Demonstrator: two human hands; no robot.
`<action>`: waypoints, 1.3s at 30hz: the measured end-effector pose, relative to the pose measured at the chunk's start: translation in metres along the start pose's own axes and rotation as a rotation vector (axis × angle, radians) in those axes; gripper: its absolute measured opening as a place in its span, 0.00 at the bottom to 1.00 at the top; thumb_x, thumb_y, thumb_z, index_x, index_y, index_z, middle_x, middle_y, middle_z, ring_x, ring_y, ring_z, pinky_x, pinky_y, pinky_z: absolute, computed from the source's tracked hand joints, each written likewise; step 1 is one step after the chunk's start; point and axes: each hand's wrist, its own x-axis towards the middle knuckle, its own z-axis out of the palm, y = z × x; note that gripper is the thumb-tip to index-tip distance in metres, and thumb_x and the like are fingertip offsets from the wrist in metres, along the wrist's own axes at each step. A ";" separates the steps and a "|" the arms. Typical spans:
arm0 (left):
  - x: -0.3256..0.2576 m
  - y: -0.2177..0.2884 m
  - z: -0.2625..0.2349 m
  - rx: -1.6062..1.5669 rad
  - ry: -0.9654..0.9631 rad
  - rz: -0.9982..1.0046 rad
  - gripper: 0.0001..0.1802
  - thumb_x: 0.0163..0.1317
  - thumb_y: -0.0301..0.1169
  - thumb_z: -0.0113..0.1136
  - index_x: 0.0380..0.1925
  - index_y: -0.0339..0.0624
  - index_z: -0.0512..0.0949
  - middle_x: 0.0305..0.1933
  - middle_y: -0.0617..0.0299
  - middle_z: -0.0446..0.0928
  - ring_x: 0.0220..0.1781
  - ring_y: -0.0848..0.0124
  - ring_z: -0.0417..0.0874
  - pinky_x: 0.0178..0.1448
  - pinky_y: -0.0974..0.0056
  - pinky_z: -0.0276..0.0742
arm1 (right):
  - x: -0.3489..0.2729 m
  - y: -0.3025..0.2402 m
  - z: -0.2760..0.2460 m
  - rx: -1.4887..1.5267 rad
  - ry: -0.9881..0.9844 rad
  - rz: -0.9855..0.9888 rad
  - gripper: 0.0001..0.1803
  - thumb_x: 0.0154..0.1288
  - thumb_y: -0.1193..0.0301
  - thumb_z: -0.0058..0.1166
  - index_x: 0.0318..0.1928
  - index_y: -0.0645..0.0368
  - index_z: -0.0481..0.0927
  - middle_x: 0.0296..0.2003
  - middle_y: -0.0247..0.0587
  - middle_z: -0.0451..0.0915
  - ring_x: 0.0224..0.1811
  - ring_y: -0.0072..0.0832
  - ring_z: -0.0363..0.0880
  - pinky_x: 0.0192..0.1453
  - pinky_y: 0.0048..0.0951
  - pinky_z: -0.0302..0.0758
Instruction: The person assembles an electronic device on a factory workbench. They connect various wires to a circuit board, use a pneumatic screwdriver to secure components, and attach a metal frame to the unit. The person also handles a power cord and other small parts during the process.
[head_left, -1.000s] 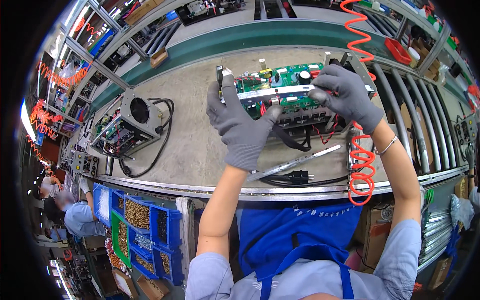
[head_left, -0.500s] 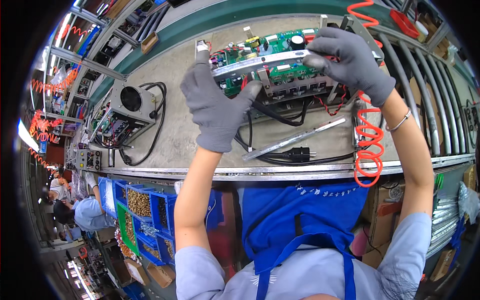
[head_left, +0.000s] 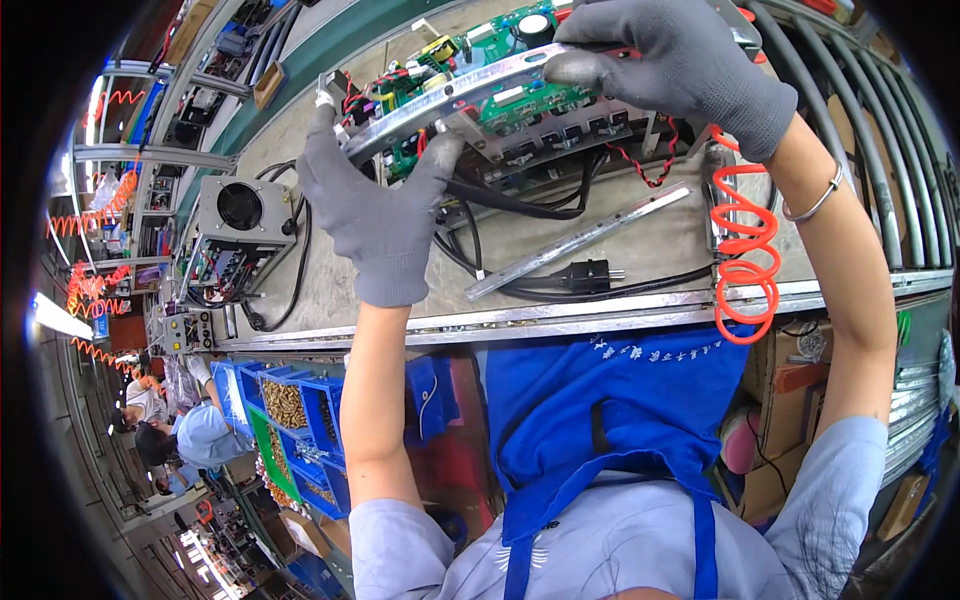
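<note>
A silver perforated metal bar (head_left: 470, 85) lies along the upper side of a device with green circuit boards (head_left: 515, 118), wires and a metal frame. My gloved left hand (head_left: 375, 215) grips the bar's left end, thumb on the near side and a finger raised past the far side. Further right, my gloved right hand (head_left: 675, 75) pinches the bar between thumb and fingers and hides its right end. A second metal strip (head_left: 580, 242) lies loose on the bench in front of the device, beside a black plug (head_left: 585, 276) and its cable.
At left on the bench stands another grey unit with a round fan (head_left: 240, 206) and a black cable. A red coiled hose (head_left: 745, 255) hangs near my right forearm. Metal rollers (head_left: 860, 130) are at right. Blue bins of brass fasteners (head_left: 285, 402) sit lower left; people work beyond.
The view has shifted. In the picture, the device, the bar and my left hand stand further left, and the bar slants more steeply. Both hands stay on the bar.
</note>
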 end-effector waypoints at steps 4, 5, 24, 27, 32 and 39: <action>-0.006 0.002 0.003 0.075 0.057 0.111 0.51 0.42 0.46 0.79 0.63 0.33 0.63 0.54 0.43 0.71 0.54 0.46 0.72 0.57 0.48 0.71 | -0.005 0.016 0.009 -0.149 0.024 -0.088 0.13 0.51 0.59 0.69 0.33 0.51 0.83 0.29 0.38 0.77 0.33 0.41 0.76 0.37 0.38 0.73; -0.005 0.005 0.004 0.085 0.090 0.134 0.51 0.43 0.44 0.78 0.63 0.32 0.62 0.55 0.42 0.70 0.54 0.45 0.72 0.57 0.48 0.70 | -0.004 0.019 0.010 -0.127 0.093 -0.123 0.14 0.49 0.58 0.70 0.31 0.50 0.83 0.29 0.37 0.76 0.32 0.39 0.76 0.36 0.39 0.72; 0.003 -0.041 -0.007 -0.324 -0.196 0.038 0.42 0.48 0.24 0.68 0.67 0.40 0.66 0.62 0.44 0.74 0.58 0.54 0.81 0.55 0.57 0.80 | -0.017 0.024 -0.017 -0.144 0.030 -0.059 0.15 0.48 0.58 0.71 0.31 0.53 0.84 0.26 0.36 0.78 0.30 0.37 0.79 0.33 0.37 0.72; -0.001 -0.037 -0.008 -0.266 -0.207 0.042 0.42 0.48 0.23 0.67 0.67 0.40 0.66 0.60 0.43 0.76 0.54 0.52 0.83 0.53 0.56 0.81 | -0.021 0.021 -0.017 -0.122 0.019 -0.029 0.14 0.47 0.61 0.71 0.32 0.54 0.83 0.27 0.37 0.78 0.31 0.39 0.79 0.34 0.38 0.73; -0.005 -0.030 -0.005 -0.216 -0.152 0.139 0.38 0.50 0.21 0.64 0.66 0.35 0.67 0.50 0.43 0.81 0.45 0.55 0.86 0.48 0.61 0.80 | -0.024 0.013 -0.011 -0.199 0.010 -0.008 0.14 0.47 0.63 0.71 0.32 0.55 0.81 0.28 0.39 0.78 0.32 0.41 0.79 0.35 0.39 0.73; -0.006 -0.035 0.003 -0.328 -0.112 0.130 0.39 0.48 0.21 0.63 0.66 0.38 0.68 0.58 0.43 0.77 0.47 0.54 0.86 0.47 0.59 0.82 | -0.022 0.019 -0.012 -0.176 0.032 0.017 0.15 0.50 0.56 0.69 0.32 0.51 0.84 0.29 0.37 0.79 0.33 0.39 0.80 0.34 0.38 0.75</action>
